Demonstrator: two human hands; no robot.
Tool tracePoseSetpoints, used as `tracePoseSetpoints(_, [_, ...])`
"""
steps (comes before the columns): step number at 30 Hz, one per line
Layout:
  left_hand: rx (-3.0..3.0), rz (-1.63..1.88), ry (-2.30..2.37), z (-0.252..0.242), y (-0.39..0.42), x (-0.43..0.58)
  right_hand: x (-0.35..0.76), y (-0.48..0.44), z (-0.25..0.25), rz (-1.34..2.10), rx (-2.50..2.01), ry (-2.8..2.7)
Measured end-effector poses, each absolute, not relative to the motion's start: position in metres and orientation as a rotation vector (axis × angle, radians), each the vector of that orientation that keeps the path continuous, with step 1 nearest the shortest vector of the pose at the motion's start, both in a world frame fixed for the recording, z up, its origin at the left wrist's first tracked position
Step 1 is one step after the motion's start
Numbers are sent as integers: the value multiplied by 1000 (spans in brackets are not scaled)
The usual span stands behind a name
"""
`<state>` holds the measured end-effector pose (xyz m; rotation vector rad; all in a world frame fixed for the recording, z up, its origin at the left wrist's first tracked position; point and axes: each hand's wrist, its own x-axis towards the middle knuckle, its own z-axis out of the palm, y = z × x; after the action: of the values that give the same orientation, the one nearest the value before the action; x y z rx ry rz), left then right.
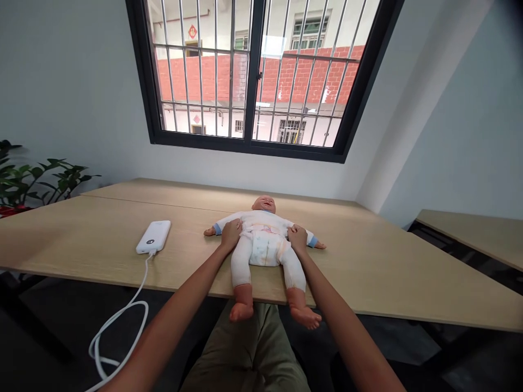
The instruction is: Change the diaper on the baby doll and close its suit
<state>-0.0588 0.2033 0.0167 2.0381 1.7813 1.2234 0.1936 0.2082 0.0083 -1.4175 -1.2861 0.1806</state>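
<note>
A baby doll in a white top and a diaper lies on its back on the wooden table, head toward the window, legs hanging over the near edge. My left hand is closed on the doll's waist at its left side, by the edge of the diaper. At the other side of the waist, my right hand grips the same way. Both arms reach forward from below.
A white power bank lies on the table left of the doll, its white cable looping down off the edge. A potted plant stands at far left. A barred window fills the wall ahead. Another table is at right.
</note>
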Motion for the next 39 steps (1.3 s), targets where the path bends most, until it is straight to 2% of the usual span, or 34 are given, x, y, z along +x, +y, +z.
tracePoseSetpoints(39, [2045,1218,1767,17,204,-58,192,207,11,187,-1407,-1317])
